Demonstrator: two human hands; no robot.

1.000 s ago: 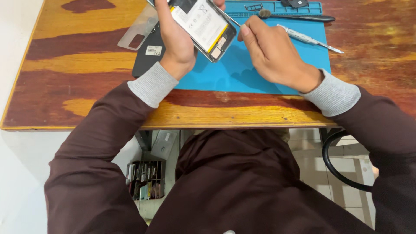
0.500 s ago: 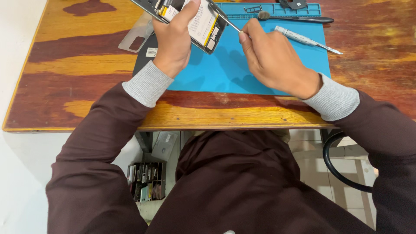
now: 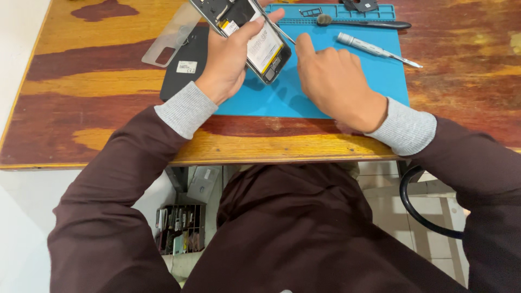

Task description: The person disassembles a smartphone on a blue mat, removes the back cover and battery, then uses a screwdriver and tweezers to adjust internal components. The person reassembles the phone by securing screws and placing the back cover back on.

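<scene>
- Fingers: the left hand (image 3: 230,59) has its fingers wrapped around the opened phone (image 3: 247,35), thumb laid across the exposed interior, holding it raised above the mat (image 3: 347,81).
- The right hand (image 3: 334,81) has its fingers curled and pressed together around a thin metal tool (image 3: 277,27); the exact pinch is hidden behind the knuckles.
- Key relation: the phone lies up and to the left of the right-hand fingers, close by. The tool's shaft bridges the gap, its tip at the phone's right edge.
- Long axis: the phone runs diagonally, from upper left to lower right, with its lower end pointing toward the right hand.
- Nearer hand: the left already carries the phone; the right is just beside it, touching only through the tool.
- Appearance of the phone: back cover off, dark frame, pale battery with a yellow strip along one edge, dark board area at the upper end.
- Nearby on the surface (image 3: 108,114): a black back cover (image 3: 184,70) and a clear case (image 3: 171,38) to the left, a silver screwdriver (image 3: 374,50) and a black-handled brush (image 3: 363,23) on the mat to the right.
</scene>
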